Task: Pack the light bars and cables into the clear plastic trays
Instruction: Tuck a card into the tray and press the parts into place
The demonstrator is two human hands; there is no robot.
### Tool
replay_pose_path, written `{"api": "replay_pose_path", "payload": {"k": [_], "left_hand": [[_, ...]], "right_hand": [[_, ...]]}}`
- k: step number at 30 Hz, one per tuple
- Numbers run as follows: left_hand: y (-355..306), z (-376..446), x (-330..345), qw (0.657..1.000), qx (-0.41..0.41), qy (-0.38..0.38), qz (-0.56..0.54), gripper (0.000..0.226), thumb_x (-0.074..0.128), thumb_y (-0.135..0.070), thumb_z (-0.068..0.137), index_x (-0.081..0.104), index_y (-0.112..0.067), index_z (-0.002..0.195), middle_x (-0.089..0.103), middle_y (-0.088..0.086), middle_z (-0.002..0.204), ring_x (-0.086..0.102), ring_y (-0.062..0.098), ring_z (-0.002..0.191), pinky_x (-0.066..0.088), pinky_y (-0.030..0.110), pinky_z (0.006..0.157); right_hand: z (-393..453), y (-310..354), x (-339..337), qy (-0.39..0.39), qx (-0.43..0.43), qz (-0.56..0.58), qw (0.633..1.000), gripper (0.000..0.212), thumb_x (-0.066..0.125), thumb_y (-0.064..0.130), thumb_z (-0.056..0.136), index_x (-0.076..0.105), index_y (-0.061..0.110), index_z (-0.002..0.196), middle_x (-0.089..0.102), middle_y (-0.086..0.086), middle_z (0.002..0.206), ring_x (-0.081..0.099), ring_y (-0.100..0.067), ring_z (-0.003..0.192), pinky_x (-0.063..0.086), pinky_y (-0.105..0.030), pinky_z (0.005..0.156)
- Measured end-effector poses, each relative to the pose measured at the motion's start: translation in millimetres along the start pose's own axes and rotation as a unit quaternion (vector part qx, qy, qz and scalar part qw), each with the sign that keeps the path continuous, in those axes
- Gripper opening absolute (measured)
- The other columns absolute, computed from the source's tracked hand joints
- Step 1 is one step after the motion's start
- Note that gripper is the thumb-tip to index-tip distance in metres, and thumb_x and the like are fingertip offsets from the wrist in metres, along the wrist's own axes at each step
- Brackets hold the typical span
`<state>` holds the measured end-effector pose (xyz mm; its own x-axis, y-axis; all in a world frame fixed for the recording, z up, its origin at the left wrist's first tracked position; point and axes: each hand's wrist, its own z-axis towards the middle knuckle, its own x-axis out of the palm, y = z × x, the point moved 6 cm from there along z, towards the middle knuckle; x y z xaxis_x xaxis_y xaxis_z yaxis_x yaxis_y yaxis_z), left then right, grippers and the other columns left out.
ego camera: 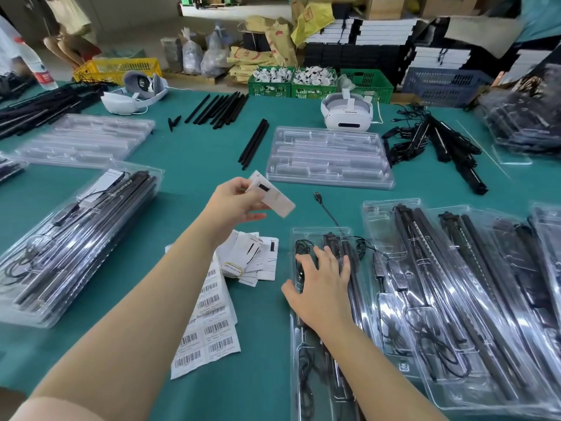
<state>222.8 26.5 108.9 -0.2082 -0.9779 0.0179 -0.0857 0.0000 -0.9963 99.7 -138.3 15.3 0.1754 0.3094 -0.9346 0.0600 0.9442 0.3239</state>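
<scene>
Green cloth covers the table (pixel 194 165), crowded with filled tray stacks left (pixel 76 238) and right (pixel 473 287). An empty clear tray (pixel 329 158) sits farther back, before a white headset (pixel 346 112). The left hand (pixel 235 205) pinches a white card (pixel 274 194) in mid-air above loose leaflets (pixel 255 259) and barcode labels (pixel 209 323). The right hand (pixel 318 287), fingers spread flat, presses light bars (pixel 349 268) and cable (pixel 300 253) into the near tray (pixel 321 232).

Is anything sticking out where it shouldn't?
Yes. A USB cable trails out of the top of the tray under the right hand, its plug lying loose on the green table.
</scene>
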Motion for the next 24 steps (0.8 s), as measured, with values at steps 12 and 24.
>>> {"api": "replay_pose_path", "payload": {"k": [12, 24], "left_hand": [[59, -26, 44, 0.911, -0.032, 0.012, 0.412, 0.060, 0.048, -0.007, 0.093, 0.031, -0.018, 0.150, 0.060, 0.010, 0.112, 0.070, 0.018, 0.054, 0.051, 0.022, 0.057], [80, -24, 45, 0.963, -0.134, -0.055, 0.228, 0.027, 0.066, -0.003, 0.086, 0.066, -0.011, 0.112, 0.072, 0.007, 0.094, 0.071, 0.026, 0.087, 0.061, 0.042, 0.076]], "right_hand": [[-1, 0, 1, -0.007, -0.010, 0.017, 1.000, 0.055, 0.045, 0.040, 0.093, 0.046, 0.023, 0.145, 0.033, -0.013, 0.159, 0.013, -0.030, 0.153, -0.010, -0.057, 0.120], [0, -3, 1, -0.006, -0.006, 0.051, 0.999, 0.064, 0.043, 0.038, 0.095, 0.031, 0.019, 0.155, 0.027, -0.009, 0.163, 0.007, -0.026, 0.154, -0.019, -0.052, 0.118]]}}
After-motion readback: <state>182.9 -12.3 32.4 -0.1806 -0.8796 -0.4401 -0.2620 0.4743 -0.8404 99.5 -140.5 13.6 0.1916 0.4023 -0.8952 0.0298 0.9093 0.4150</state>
